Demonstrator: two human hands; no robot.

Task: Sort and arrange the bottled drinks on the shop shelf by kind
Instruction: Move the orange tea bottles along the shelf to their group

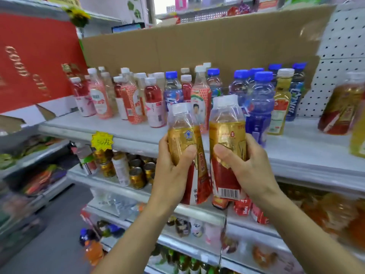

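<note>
"good" on red box (pixel 37 76), barcode on right bottle (pixel 227 133), chinese characters on left bottle (pixel 180 136)

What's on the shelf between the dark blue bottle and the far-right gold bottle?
Nothing: the head view shows only bare shelf between the dark blue bottle and the gold bottle.

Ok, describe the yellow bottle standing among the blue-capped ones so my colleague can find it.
Find the grey shelf backed by brown cardboard and look toward its right, where the blue-capped bottles cluster. Between two of them stands a yellow-labelled bottle of yellowish drink, the only white cap in that group.
</note>
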